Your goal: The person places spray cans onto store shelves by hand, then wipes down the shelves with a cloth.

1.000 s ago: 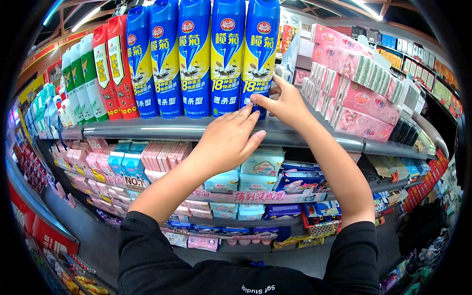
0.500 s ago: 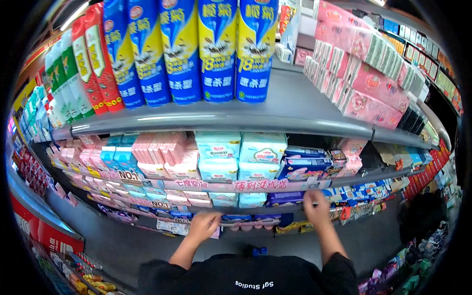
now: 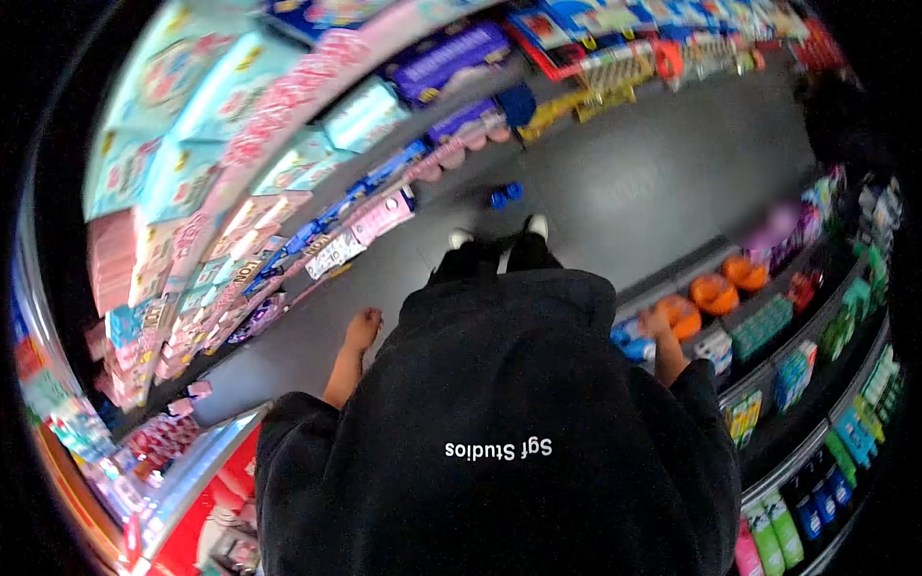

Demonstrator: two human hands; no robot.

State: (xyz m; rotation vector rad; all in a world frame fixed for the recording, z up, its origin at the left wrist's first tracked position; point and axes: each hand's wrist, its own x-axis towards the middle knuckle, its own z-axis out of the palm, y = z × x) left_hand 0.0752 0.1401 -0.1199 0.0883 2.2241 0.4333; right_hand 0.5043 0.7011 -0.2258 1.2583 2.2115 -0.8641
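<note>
"What writing can you read?"

"Inverted white 'Sgf Studios' lettering on the black fabric shirt at six o'clock, and 'NO.1' on a shelf label at nine."

"And the hands?"

"The left hand, at eight, has loosely curled fingers. The right hand, at three, blurs beside a round orange item and a blue-and-white package; whether its fingers grip, I can't tell."

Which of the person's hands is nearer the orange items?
Right. The right hand appears beside the orange items, touch unclear; the left hand is well away, over the grey floor.
</note>
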